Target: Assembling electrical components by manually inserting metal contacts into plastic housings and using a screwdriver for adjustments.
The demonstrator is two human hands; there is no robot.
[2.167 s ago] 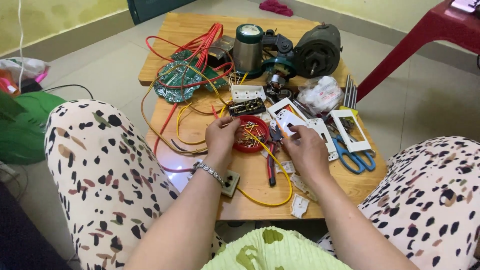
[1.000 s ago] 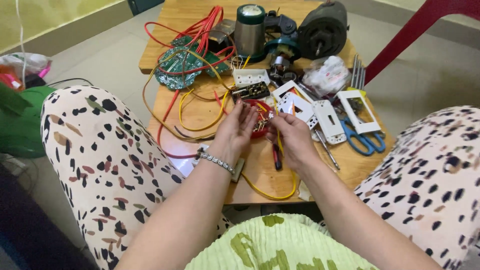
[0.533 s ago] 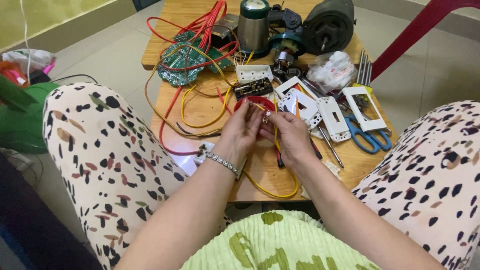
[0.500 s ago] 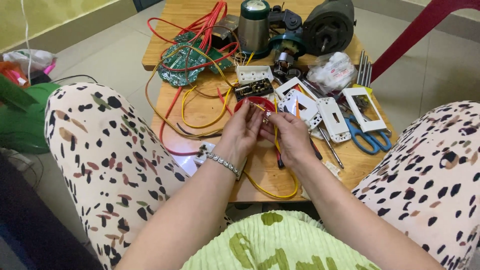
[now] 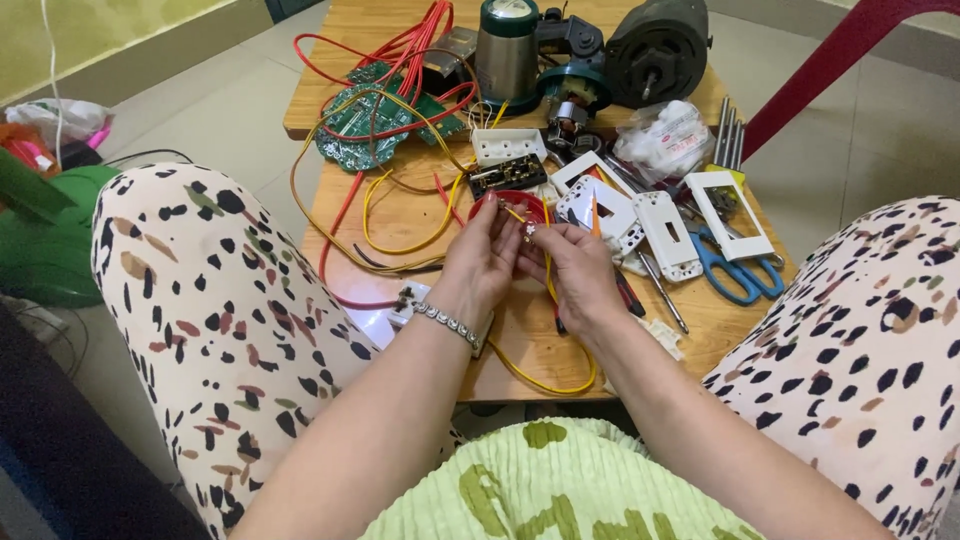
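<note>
Left hand (image 5: 483, 262): fingertips are pinched on a yellow wire (image 5: 549, 290) just in front of a red round part (image 5: 508, 207), which seems to be steadied for close work.
Right hand (image 5: 580, 275): fingers are closed on the same wire, touching the left fingertips; what sits between them is too small to tell.
Wire's place: it is looped over the near edge of the table (image 5: 520, 345), slack kept free.
Packages: a crumpled clear bag (image 5: 665, 138) with white and red print is laid at the far right, beside a dark motor (image 5: 655, 50).
Tools: blue scissors (image 5: 735, 270) and white switch plates (image 5: 668, 232) are kept within reach.
</note>
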